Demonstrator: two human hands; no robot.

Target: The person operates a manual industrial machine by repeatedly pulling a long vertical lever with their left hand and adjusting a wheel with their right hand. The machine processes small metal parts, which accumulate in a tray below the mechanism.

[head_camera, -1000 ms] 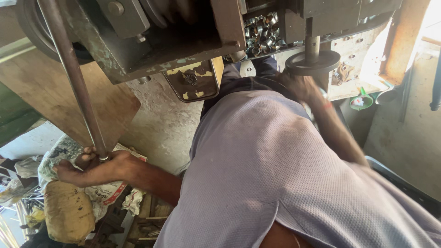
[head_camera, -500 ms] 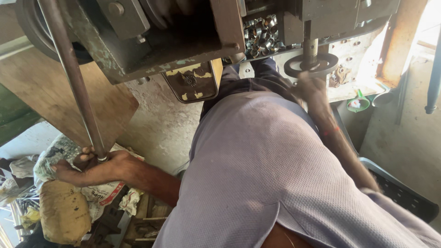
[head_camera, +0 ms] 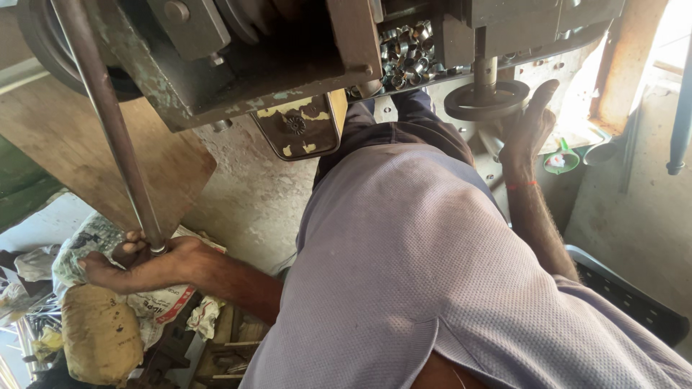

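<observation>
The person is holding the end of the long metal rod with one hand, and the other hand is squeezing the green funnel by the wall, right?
Not quite. The left hand does grip the bottom end of the long metal rod. But the right hand is not on the green funnel; it rests open beside the dark round handwheel under the machine. The head view shows this.

The left hand [head_camera: 140, 261] is closed around the lower end of a long steel lever [head_camera: 108, 122]. Below and left of it, a stuffed sack [head_camera: 97, 333], bags and scrap wood crowd the floor, leaving little room. A wooden board [head_camera: 94, 166] stands just behind the lever. Between board and torso, the bare concrete wall [head_camera: 252, 202] leaves an open gap. The right hand [head_camera: 530, 126] lies with fingers spread beside a small handwheel [head_camera: 485, 99], under the overhanging machine body [head_camera: 274, 57]. A dark crate [head_camera: 627, 299] blocks the lower right.
</observation>
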